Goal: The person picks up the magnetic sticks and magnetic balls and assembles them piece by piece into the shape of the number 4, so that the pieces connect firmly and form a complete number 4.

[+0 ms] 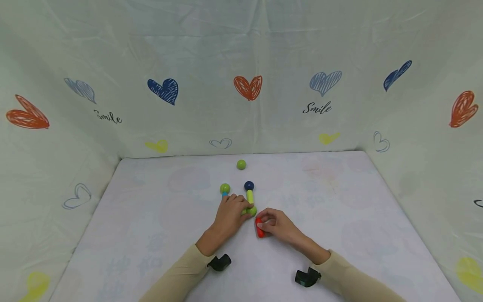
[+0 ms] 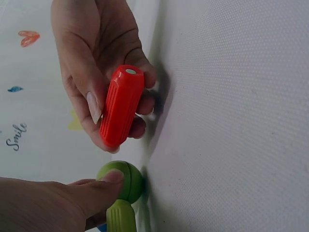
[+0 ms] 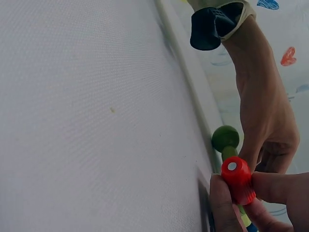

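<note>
My right hand [image 1: 277,226] pinches a red magnetic rod [image 2: 122,106] between thumb and fingers, with a pale metal dot on its end. Just left of it, my left hand [image 1: 231,212] grips a green ball [image 2: 129,183], its thumb lying on top. From this ball [image 1: 252,210] a yellow-green rod [image 1: 250,196] runs away to a navy ball [image 1: 249,185]. Beyond the left knuckles another green ball [image 1: 224,188] joins a blue rod [image 1: 224,194], mostly hidden by the hand. In the right wrist view the red rod [image 3: 237,183] overlaps the left hand's fingers.
A loose green ball [image 1: 241,164] sits near the back edge of the white table [image 1: 320,201]. Behind the table hangs a pale curtain [image 1: 200,113] printed with hearts. Black wrist cameras are strapped at both sleeves.
</note>
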### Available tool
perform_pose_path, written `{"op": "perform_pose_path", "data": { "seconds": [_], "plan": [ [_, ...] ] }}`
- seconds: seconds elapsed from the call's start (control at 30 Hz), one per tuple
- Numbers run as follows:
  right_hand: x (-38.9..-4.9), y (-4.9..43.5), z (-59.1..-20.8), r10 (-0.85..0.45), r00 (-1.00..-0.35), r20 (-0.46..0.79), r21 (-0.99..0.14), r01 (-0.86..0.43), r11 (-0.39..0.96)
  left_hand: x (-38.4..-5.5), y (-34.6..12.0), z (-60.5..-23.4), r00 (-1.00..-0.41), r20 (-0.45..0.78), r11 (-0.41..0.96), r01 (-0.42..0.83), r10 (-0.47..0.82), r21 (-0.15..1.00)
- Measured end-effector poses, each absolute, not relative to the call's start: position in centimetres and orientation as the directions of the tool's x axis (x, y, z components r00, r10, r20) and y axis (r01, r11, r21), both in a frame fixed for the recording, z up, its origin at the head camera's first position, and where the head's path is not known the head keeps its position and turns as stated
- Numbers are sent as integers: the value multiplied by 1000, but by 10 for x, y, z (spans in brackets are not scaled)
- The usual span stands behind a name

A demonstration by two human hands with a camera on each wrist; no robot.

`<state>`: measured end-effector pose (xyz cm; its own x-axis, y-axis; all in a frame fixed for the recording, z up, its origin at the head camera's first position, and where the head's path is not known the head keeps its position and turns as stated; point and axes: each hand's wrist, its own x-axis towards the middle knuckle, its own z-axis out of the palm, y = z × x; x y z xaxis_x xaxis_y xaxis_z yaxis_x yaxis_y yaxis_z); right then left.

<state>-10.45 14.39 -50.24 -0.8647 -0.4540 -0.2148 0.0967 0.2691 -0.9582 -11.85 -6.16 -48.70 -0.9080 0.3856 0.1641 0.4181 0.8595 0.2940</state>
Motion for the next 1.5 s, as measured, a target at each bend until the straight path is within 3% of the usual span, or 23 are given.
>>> {"op": "perform_pose_path", "data": {
  "seconds": [0.43, 1.5],
  "plan": [
    [-103, 137, -504, -423, -881, -212, -949, 83, 303, -119, -62, -487, -908, 151, 864, 419, 391, 280],
    [-108, 131, -508, -367, -928, -60, -947, -63, 315, -122, -64, -484, -913, 101, 854, 406, 396, 326]
  ]
}}
